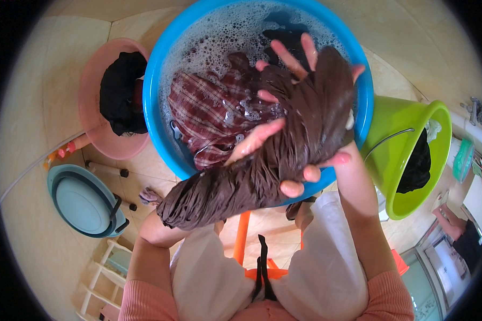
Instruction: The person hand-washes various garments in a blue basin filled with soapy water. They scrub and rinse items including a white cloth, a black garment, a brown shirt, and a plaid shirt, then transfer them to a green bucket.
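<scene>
A long bundle of wet, wrinkled brown cloth (235, 184) runs slantwise over the near side of a blue basin (152, 96). My left hand (258, 140) is wrapped round its middle, closed on it, with fingertips showing on both sides. At the bundle's upper end, my right hand (290, 60) holds the cloth from behind, its fingers spread and partly hidden by the folds. Soapy water in the basin covers part of a dark red plaid garment (203, 109), which lies left of my hands. A dark cloth (286, 35) shows under the suds at the far side.
On the left stand a pink basin (88, 101) with black clothing (120, 96) and a grey-blue collapsible basin (85, 203). A lime green bucket (404, 125) with dark cloth inside leans at the right. Orange stool parts (242, 235) show between my legs. A person (466, 235) is at the far right.
</scene>
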A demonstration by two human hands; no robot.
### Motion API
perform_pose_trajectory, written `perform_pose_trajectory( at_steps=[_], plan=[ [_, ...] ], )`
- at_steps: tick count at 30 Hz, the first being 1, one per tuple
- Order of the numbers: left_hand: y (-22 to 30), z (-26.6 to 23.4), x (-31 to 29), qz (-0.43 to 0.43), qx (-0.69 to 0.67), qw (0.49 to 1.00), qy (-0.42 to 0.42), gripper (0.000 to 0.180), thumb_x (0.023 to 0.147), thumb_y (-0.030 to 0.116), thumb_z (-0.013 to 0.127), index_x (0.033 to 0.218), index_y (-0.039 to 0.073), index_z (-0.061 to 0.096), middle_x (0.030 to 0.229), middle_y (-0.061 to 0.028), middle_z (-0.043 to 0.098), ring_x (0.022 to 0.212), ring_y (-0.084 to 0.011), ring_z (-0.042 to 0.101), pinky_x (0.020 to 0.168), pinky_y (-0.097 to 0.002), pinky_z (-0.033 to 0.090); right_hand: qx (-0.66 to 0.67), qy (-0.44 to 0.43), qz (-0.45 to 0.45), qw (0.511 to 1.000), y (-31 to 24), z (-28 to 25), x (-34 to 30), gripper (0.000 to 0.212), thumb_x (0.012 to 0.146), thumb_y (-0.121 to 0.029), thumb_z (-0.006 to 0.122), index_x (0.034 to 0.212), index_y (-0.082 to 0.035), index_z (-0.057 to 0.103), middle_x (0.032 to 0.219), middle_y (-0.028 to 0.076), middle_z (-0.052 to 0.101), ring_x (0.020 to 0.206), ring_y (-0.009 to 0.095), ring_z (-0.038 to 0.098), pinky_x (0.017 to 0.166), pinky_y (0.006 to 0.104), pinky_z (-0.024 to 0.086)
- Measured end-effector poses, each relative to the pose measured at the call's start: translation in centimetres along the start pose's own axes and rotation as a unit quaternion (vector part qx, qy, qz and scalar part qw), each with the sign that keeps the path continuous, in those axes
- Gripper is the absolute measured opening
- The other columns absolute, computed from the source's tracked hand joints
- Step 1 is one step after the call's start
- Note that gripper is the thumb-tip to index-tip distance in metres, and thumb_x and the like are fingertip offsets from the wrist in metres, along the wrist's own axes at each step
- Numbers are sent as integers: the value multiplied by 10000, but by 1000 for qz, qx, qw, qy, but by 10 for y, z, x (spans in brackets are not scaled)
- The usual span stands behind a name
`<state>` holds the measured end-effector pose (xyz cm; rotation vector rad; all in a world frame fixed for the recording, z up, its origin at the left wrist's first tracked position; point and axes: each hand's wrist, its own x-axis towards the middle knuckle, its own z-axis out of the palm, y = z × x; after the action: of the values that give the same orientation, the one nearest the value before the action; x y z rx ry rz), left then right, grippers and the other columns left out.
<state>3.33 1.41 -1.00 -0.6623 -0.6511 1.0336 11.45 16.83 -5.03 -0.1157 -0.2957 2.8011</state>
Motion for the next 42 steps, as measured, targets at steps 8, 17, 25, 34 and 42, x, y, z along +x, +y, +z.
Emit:
perform_pose_trajectory(
  at_steps=[8, 17, 25, 34, 42],
  plan=[
    [-19, 6, -30, 45, 142, 988, 29, 642, 1009, 407, 425, 1521, 51, 275, 1495, -319, 337, 935, -344, 613, 653, -396, 564, -357, 112, 166, 912, 6, 37, 7, 707, 998, -536, 448, 1407, 40, 438, 1205, 193, 618, 1130, 317, 594, 1061, 468, 420],
    [16, 11, -36, 224, 184, 948, 129, 648, 986, 391, 491, 1495, 31, 313, 1516, -223, 357, 1204, -337, 555, 748, -403, 588, -298, 292, -64, 907, -60, -11, -10, 414, 1013, -167, 510, 1368, 41, 467, 1329, 180, 550, 1263, 302, 523, 1086, 428, 411],
    [-5, 16, -18, 256, 168, 943, 130, 624, 980, 390, 493, 1474, 33, 359, 1481, -221, 401, 1421, -372, 336, 1176, -556, 292, -514, 214, -100, 825, 10, 83, -19, 280, 1001, -100, 558, 1243, 41, 543, 1185, 185, 650, 1117, 306, 646, 996, 355, 486],
    [-7, 11, -27, 255, 174, 948, 77, 676, 993, 489, 476, 1477, 35, 348, 1459, -225, 423, 1342, -370, 437, 1172, -542, 308, -827, 42, -252, 501, 24, 77, -42, 232, 724, 38, 744, 936, -37, 686, 987, 96, 650, 969, 316, 574, 898, 409, 460],
    [-2, 10, -33, 243, 256, 935, 39, 695, 988, 524, 468, 1461, 25, 371, 1359, -182, 532, 1175, -297, 580, 940, -440, 532, -688, 165, -171, 686, 30, 68, -57, 209, 811, 72, 708, 998, -3, 651, 918, 90, 608, 898, 198, 583, 834, 283, 460]
  ],
)
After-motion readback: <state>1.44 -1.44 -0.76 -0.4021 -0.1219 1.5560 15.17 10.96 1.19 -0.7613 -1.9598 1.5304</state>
